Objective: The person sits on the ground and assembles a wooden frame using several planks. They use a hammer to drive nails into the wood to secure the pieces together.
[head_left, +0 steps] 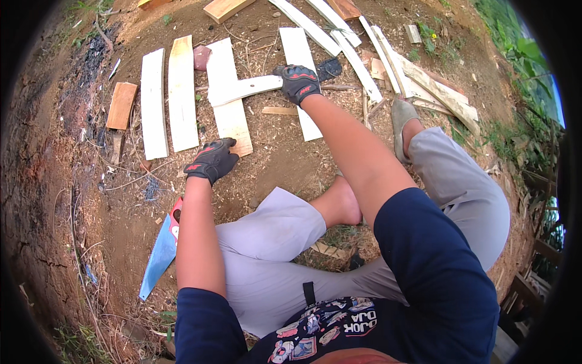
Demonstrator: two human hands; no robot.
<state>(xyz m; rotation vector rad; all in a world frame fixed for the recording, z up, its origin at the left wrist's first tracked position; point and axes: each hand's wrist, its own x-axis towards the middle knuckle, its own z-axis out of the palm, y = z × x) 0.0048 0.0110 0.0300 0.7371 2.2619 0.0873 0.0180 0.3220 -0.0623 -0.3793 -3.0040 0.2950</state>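
Observation:
My right hand (298,83), in a black glove with red marks, is closed on the right end of a short pale wooden board (245,88). That piece lies crosswise, its left end over a long upright board (224,64) and its right end by another long board (295,45). My left hand (211,160), gloved alike, is near the lower end of the first long board, fingers loosely apart and holding nothing that shows. Its fingertips are partly hidden. Two more pale boards (154,103) (183,91) lie side by side to the left.
A handsaw (159,258) with a blue blade and red handle lies beside my left forearm. Brown wood blocks (122,105) (227,7) and long strips (357,64) lie around. A dark object (330,69) sits beyond my right hand. Wood shavings cover the dirt ground.

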